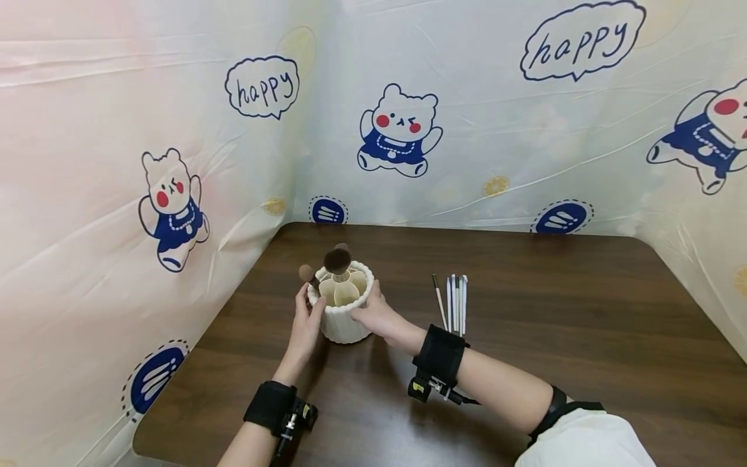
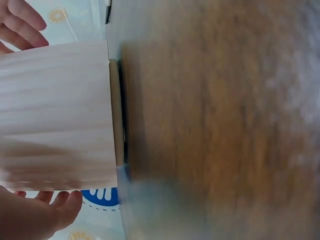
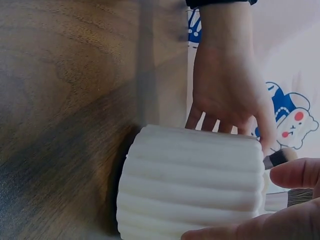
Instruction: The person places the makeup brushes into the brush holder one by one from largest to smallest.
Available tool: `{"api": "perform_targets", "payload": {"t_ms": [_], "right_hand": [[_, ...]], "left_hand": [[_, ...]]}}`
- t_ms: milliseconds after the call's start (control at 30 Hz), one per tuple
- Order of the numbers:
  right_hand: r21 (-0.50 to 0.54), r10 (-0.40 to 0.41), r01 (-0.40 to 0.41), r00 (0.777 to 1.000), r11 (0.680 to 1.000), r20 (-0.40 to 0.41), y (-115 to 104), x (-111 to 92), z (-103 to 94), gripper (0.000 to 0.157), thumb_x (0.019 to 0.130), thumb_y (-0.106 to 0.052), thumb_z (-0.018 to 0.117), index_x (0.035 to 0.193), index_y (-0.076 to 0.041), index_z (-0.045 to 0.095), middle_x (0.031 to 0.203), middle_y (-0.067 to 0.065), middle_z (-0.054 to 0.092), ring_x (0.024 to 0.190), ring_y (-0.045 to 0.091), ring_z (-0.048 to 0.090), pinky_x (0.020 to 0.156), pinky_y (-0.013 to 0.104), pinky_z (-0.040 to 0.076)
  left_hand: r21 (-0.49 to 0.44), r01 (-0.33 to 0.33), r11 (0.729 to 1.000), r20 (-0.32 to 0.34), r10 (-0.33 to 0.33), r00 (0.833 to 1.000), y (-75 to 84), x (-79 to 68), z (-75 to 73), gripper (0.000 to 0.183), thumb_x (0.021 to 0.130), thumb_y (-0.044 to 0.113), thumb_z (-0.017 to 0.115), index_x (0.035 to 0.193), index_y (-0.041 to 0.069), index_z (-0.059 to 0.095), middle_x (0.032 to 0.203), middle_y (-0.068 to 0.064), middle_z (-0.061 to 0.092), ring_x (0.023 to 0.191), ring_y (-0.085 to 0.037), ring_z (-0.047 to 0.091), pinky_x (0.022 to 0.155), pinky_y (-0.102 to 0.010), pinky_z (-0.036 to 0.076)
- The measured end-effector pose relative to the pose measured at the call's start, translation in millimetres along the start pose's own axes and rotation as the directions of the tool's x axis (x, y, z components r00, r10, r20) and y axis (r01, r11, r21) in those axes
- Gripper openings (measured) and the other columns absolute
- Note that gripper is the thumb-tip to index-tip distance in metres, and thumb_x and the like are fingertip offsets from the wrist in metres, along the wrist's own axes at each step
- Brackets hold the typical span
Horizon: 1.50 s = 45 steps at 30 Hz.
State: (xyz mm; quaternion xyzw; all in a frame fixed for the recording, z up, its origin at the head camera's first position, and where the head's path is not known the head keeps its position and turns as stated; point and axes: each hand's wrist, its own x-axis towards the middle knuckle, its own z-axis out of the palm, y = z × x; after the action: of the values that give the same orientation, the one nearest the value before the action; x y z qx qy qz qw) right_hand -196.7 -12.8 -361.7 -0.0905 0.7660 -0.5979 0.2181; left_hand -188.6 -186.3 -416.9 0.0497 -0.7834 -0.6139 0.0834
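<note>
A cream ribbed brush holder (image 1: 344,327) with petal-shaped compartments stands between both hands, towards the left of the table. My left hand (image 1: 305,324) grips its left side, and my right hand (image 1: 380,316) holds the right side with the thumb at the front. Out of the holder rises a makeup brush (image 1: 337,261) with a dark, fluffy head. A smaller brush (image 1: 306,272) with a brown head leans at the left rim. In the right wrist view the ribbed wall (image 3: 190,175) lies between the hands. Whether the base touches the table, I cannot tell.
Right of the holder, several slender white sticks (image 1: 458,301) lie side by side on the brown wooden table (image 1: 554,305). A thin dark-tipped brush (image 1: 439,301) lies at their left. Curtains (image 1: 467,117) with printed bears surround the table's back and sides.
</note>
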Motion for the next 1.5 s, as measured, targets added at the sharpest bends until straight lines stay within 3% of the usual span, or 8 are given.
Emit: {"api": "perform_targets", "payload": {"t_ms": [267, 467, 700, 900, 1033, 1200, 1267, 1500], "right_hand": [[-0.016, -0.03, 0.03, 0.999, 0.999, 0.026, -0.2, -10.1, 7.6, 0.097, 0.083, -0.008, 0.053, 0.148, 0.004, -0.017, 0.157, 0.027, -0.008, 0.147, 0.036, -0.001, 0.118, 0.049, 0.017], [-0.053, -0.025, 0.026, 1.0, 0.998, 0.011, 0.4, -8.2, 8.8, 0.098, 0.082, -0.009, 0.055, 0.148, 0.004, -0.016, 0.157, 0.028, -0.008, 0.147, 0.036, 0.001, 0.118, 0.047, 0.02], [-0.071, -0.025, 0.023, 0.999, 0.997, -0.027, -0.7, 0.3, 1.9, 0.098, 0.082, -0.01, 0.057, 0.149, 0.005, -0.012, 0.157, 0.027, -0.003, 0.147, 0.037, 0.007, 0.118, 0.048, 0.022], [-0.088, -0.078, 0.075, 0.997, 0.993, -0.028, -4.0, 0.9, -8.8, 0.089, 0.083, -0.009, 0.054, 0.15, 0.007, -0.002, 0.157, 0.029, 0.006, 0.146, 0.037, 0.01, 0.118, 0.049, 0.021], [-0.132, -0.07, 0.062, 0.996, 0.989, -0.055, -5.4, 5.0, -24.5, 0.078, 0.087, -0.01, 0.051, 0.149, 0.009, 0.007, 0.156, 0.029, 0.014, 0.146, 0.037, 0.015, 0.119, 0.049, 0.021], [-0.265, -0.11, 0.065, 0.981, 0.962, -0.16, -3.8, 17.2, -54.8, 0.053, 0.087, -0.008, 0.054, 0.136, 0.006, 0.043, 0.133, 0.025, 0.053, 0.124, 0.035, 0.052, 0.102, 0.044, 0.045], [-0.301, -0.125, 0.061, 0.972, 0.952, -0.197, -1.1, 23.0, -70.8, 0.04, 0.088, -0.007, 0.055, 0.126, 0.004, 0.055, 0.122, 0.022, 0.062, 0.112, 0.032, 0.059, 0.092, 0.039, 0.05], [-0.337, -0.1, -0.018, 0.939, 0.941, -0.329, 16.1, 33.4, -129.6, 0.028, 0.09, -0.009, 0.053, 0.112, 0.002, 0.066, 0.108, 0.021, 0.068, 0.093, 0.032, 0.064, 0.069, 0.025, 0.047]], "left_hand": [[0.066, 0.049, 0.997, 0.045, -0.052, 0.998, -0.6, 2.1, -8.3, 0.068, 0.101, 0.036, 0.032, 0.154, 0.011, -0.004, 0.161, -0.017, 0.001, 0.149, -0.033, 0.005, 0.121, -0.051, 0.01], [0.04, 0.055, 0.998, 0.1, -0.059, 0.993, -2.4, -0.9, -7.7, 0.068, 0.102, 0.034, 0.031, 0.154, 0.011, -0.005, 0.162, -0.016, -0.001, 0.149, -0.031, 0.003, 0.121, -0.052, 0.009], [0.004, 0.044, 0.999, 0.064, -0.044, 0.997, 3.5, -3.6, 0.3, 0.073, 0.1, 0.029, 0.039, 0.152, 0.002, -0.005, 0.159, -0.023, 0.003, 0.148, -0.038, 0.009, 0.12, -0.052, 0.015], [-0.022, 0.029, 0.999, 0.03, -0.029, 0.999, 3.1, -2.7, 3.3, 0.074, 0.1, 0.028, 0.042, 0.15, -0.001, -0.003, 0.158, -0.026, 0.004, 0.147, -0.038, 0.009, 0.12, -0.051, 0.015], [-0.031, 0.017, 0.999, 0.011, -0.017, 1.0, 4.1, -2.9, 3.6, 0.074, 0.1, 0.026, 0.043, 0.15, -0.002, -0.002, 0.158, -0.026, 0.006, 0.148, -0.037, 0.01, 0.12, -0.05, 0.015], [-0.033, 0.024, 0.999, 0.005, -0.024, 1.0, 5.4, -3.2, 3.1, 0.072, 0.1, 0.025, 0.043, 0.15, -0.001, -0.002, 0.158, -0.026, 0.007, 0.148, -0.036, 0.01, 0.121, -0.049, 0.015], [-0.034, 0.022, 0.999, 0.006, -0.022, 1.0, 4.2, -2.5, 3.0, 0.072, 0.1, 0.026, 0.043, 0.15, -0.001, -0.002, 0.158, -0.026, 0.007, 0.148, -0.036, 0.01, 0.121, -0.049, 0.015], [-0.044, -0.051, 0.998, -0.014, 0.05, 0.999, -2.2, -4.9, 5.6, 0.083, 0.096, 0.044, 0.046, 0.15, -0.002, 0.003, 0.155, -0.031, 0.01, 0.146, -0.04, 0.013, 0.12, -0.049, 0.017]]}}
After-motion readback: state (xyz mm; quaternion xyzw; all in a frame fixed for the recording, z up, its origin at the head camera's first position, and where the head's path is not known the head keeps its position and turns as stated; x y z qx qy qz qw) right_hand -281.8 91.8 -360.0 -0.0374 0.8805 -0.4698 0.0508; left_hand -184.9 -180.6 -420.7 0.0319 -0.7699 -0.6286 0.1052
